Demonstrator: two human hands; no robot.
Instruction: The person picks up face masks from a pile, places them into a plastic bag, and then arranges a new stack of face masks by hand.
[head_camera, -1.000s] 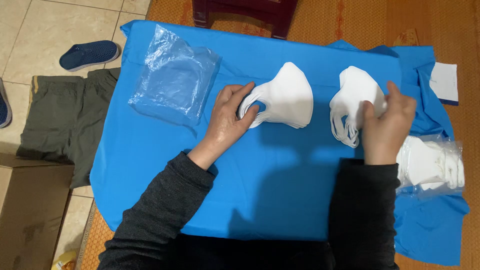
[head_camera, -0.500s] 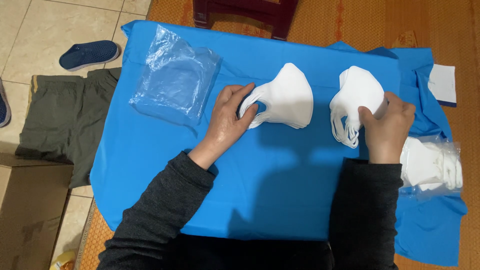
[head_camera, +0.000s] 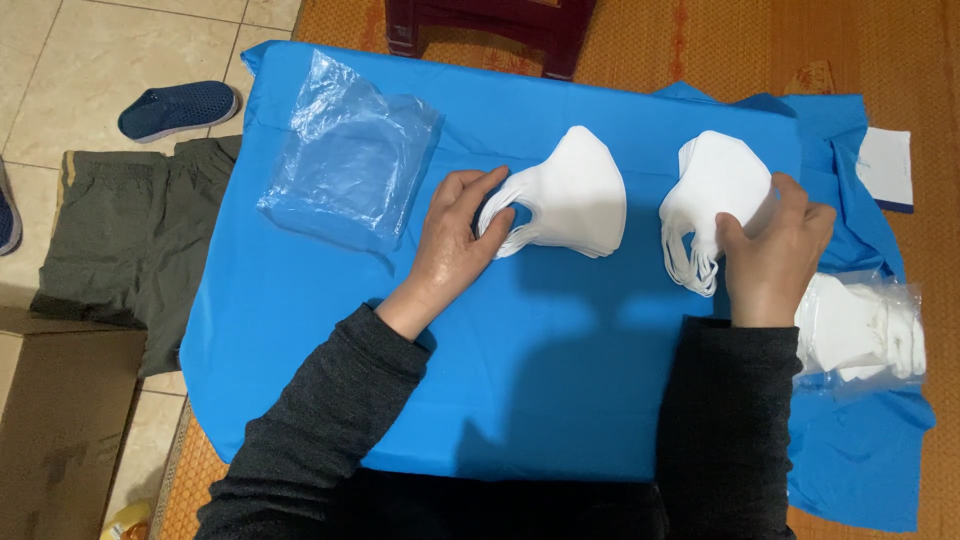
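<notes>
Both hands are working over a blue cloth (head_camera: 330, 330) spread on a low table, seen from the head camera, the only view here. The left hand (head_camera: 455, 240) is resting at the ear-loop end of a stack of white face masks (head_camera: 575, 195), its fingers loosely curled and hooking into the loops, thumb on top; it is touching the stack rather than lifting it. The right hand (head_camera: 775, 250) is closing around the edge of a second stack of white masks (head_camera: 715, 185), fingers narrow and pinching the folded side while the loops are dangling below, toward the person.

Both stacks are lying on the cloth, well apart from each other, near the table's middle and right. The masks look very light, soft and floppy; a stack is likely to fan out or slide apart if taken by one layer only, so the firmer folded edge, pinched through the whole pile, seems the safer hold, with the thin loops prone to tangling.

An empty clear plastic bag (head_camera: 350, 160) is lying crumpled to the left, and another clear bag holding more white masks (head_camera: 860, 330) is sitting just beside the right wrist. A dark blue shoe (head_camera: 178, 108), olive garment (head_camera: 120, 240) and cardboard box (head_camera: 55, 430) are lying on the floor.
</notes>
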